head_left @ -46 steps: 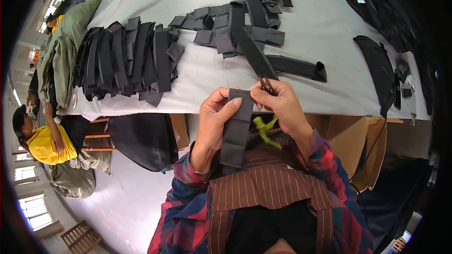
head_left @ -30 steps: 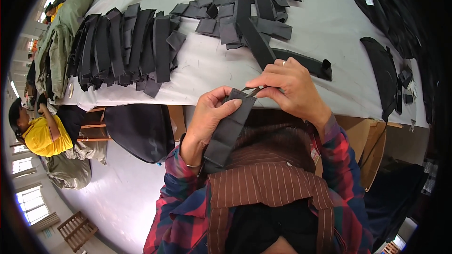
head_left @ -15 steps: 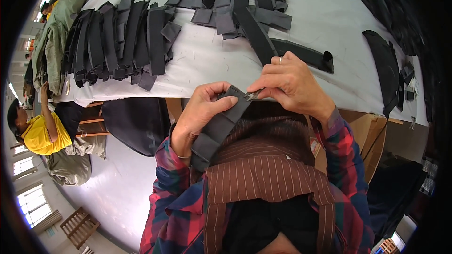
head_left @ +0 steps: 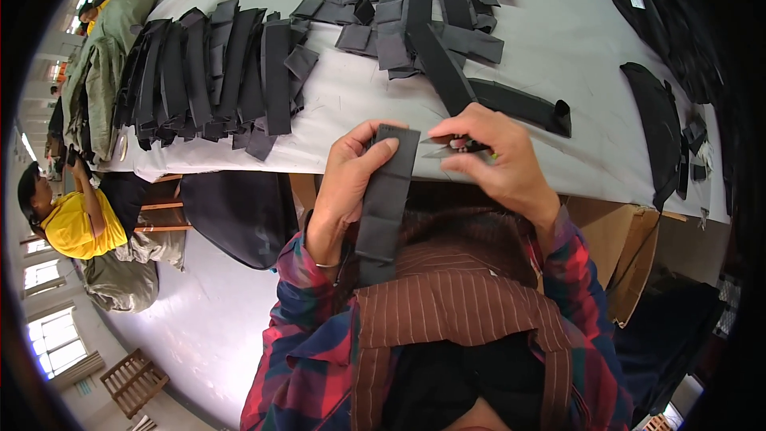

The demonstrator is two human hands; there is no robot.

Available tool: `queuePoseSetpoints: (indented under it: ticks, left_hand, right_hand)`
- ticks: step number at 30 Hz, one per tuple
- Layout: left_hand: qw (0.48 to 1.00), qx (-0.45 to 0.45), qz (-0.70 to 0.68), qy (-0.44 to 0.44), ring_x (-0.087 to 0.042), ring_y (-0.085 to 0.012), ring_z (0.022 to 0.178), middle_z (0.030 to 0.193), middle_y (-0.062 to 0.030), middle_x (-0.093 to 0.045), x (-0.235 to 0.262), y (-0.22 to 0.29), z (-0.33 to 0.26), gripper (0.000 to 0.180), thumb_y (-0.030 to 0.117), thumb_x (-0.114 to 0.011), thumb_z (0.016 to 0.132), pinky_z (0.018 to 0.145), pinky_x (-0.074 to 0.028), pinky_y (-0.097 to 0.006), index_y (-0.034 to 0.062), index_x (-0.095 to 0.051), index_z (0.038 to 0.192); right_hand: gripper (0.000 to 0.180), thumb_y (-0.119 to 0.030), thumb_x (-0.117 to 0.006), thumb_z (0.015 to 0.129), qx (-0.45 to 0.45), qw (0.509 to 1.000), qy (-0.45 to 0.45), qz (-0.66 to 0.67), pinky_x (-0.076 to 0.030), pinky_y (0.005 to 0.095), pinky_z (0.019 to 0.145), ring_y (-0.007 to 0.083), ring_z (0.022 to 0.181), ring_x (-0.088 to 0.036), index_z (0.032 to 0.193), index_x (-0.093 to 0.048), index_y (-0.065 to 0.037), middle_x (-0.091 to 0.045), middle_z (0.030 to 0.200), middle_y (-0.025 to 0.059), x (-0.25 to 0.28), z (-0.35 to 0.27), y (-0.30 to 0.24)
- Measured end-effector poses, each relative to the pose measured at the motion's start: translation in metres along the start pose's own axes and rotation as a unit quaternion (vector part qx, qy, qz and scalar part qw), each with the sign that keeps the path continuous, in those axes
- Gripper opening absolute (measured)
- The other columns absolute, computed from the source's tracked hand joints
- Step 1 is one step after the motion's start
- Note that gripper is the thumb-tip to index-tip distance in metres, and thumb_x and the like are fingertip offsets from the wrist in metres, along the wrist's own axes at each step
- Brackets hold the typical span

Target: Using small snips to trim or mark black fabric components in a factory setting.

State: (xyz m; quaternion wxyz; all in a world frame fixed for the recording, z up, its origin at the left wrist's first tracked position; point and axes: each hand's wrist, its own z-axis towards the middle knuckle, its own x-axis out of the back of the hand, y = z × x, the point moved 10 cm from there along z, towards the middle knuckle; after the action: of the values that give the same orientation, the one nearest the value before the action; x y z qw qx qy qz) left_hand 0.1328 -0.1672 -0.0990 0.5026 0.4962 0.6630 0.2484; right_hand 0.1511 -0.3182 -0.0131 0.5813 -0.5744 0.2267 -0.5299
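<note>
My left hand [head_left: 341, 179] pinches a black fabric strip [head_left: 381, 219] near its top end, thumb lying on its face. The strip has crosswise folds or seams and hangs down toward my apron. In my right hand [head_left: 507, 158] is a pair of thread snips [head_left: 436, 148], gripped between thumb and fingers. Its blades are parted and point left at the strip's top right edge, with a small gap between them. Part of the snips is hidden behind my fingers.
A row of black strips [head_left: 199, 72] lies on the white-covered table [head_left: 343, 100] at the left. A loose heap of black pieces [head_left: 391, 32] lies farther back. Black curved pieces [head_left: 650, 124] rest at the right. At far left is a person in a yellow shirt [head_left: 88, 227].
My right hand has drawn the snips away from the strip's edge, and their blades have parted. My left hand has turned the strip more upright. The view has shifted slightly.
</note>
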Motion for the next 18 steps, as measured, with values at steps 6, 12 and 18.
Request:
queuePoseSetpoints:
  ticks: [6, 12, 18]
  left_hand:
    - [0.993, -0.026, -0.106, -0.034, -0.063, -0.0119, 0.076, 0.093, -0.0067, -0.063, -0.016, -0.003, 0.008, 0.023, 0.005, -0.050, 0.092, 0.068, -0.053, -0.024, 0.0029, -0.056, 0.114]
    - [0.987, 0.040, -0.154, -0.013, -0.065, -0.0183, 0.069, 0.086, -0.0068, -0.063, -0.012, -0.026, 0.003, 0.024, 0.025, -0.050, 0.097, 0.061, -0.056, -0.030, 0.0057, -0.054, 0.110]
    - [0.994, 0.003, -0.105, 0.016, -0.063, -0.0158, 0.062, 0.083, -0.0060, -0.063, 0.000, -0.022, -0.001, 0.020, 0.023, -0.054, 0.094, 0.057, -0.055, -0.028, 0.0045, -0.057, 0.103]
  right_hand:
    - [0.027, -0.013, -0.074, 0.069, 0.075, 0.978, 0.034, -0.190, -0.044, 0.0334, 0.064, 0.0239, 0.071, -0.057, 0.095, -0.068, -0.013, -0.056, 0.088, 0.0038, -0.024, -0.002, -0.008]
    - [0.014, -0.005, -0.070, 0.076, -0.028, 0.996, 0.085, -0.001, -0.045, 0.0262, 0.063, 0.0159, 0.070, -0.057, 0.089, -0.065, -0.004, -0.061, 0.082, 0.0036, -0.015, 0.006, 0.031]
    - [0.012, -0.006, -0.068, 0.080, -0.064, 0.990, 0.125, 0.017, -0.045, 0.0252, 0.066, 0.0134, 0.074, -0.058, 0.090, -0.064, -0.002, -0.065, 0.086, 0.0031, -0.012, 0.005, 0.031]
